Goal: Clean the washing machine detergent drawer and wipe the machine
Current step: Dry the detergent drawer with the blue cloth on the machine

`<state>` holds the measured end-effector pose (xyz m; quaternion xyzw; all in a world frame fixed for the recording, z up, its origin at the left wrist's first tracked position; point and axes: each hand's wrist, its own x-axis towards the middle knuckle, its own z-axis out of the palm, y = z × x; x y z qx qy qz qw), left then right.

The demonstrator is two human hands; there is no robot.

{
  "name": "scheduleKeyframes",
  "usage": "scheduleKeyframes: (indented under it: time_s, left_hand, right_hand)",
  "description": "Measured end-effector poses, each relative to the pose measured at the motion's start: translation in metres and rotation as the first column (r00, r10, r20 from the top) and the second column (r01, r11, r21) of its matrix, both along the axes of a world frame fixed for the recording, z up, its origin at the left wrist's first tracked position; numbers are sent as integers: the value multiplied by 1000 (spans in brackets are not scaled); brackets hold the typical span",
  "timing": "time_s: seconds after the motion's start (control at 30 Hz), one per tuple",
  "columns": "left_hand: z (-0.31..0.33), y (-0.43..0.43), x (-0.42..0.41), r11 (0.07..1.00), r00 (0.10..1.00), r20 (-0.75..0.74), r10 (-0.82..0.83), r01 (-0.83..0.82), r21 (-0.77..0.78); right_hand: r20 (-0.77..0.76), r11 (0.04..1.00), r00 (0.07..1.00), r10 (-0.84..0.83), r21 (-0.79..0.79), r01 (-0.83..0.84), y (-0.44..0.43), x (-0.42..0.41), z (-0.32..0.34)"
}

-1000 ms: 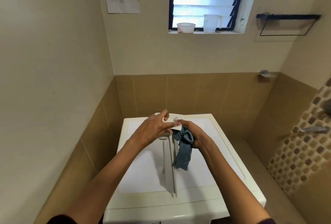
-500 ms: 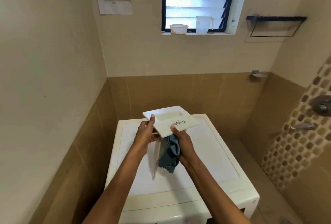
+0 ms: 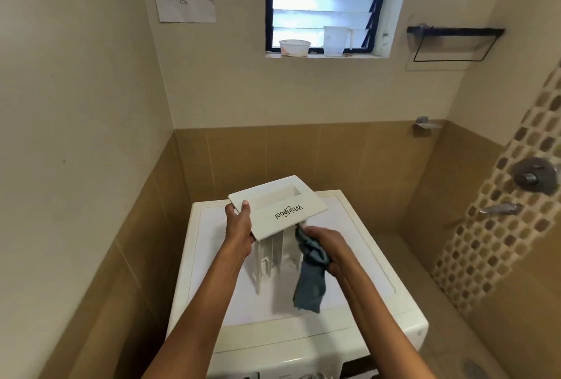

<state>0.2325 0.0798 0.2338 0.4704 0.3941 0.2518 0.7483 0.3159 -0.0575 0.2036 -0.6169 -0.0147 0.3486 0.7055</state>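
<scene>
Head view: washing machine (image 3: 359, 225) against tan-tiled walls (image 3: 334, 160).

Bare forearms — bare left hand (image 3: 239, 227), right hand (image 3: 329, 246)

Two hands (image 3: 239, 227) (image 3: 329, 246), one detergent drawer (image 3: 273, 208), one cloth (image 3: 309, 286), one washing machine (image 3: 364, 296), one bowl (image 3: 294, 48), one jug (image 3: 335, 41)

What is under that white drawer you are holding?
The top of the washing machine lies under the detergent drawer. The blue cloth in the right hand hangs beside it. The drawer hides the spot right beneath.
</scene>
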Motion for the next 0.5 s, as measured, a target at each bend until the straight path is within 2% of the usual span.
scheduleKeyframes:
  time_s: [0.1,0.17,0.23,0.3,0.37,0.43,0.5]
  left_hand:
    - [-1,-1,0,1000,1000,19,-4,4,-7]
    - [-3,0,0,1000,999,36,6,-6,-15]
    - [-3,-2,-1,999,998,54,17,-15,-28]
    - [-1,-1,0,998,998,51,37,-34,-60]
    - [3,0,0,991,997,53,50,-42,-130]
    - [3,5,0,985,996,71,47,-34,-168]
    - [0,12,0,981,997,66,47,-33,-192]
  right_hand:
    - [122,969,961,-247,64,240,-10,11,12]
    - [248,953,923,-294,147,264,-4,8,22]
    - [515,971,823,-238,113,210,6,-1,32]
    - [779,996,622,-75,33,79,19,-16,39]
    - [920,986,355,165,-144,-85,36,-31,36]
    - [929,927,80,363,-351,-133,50,-39,23]
    - [915,911,-89,394,-402,-97,53,-39,13]
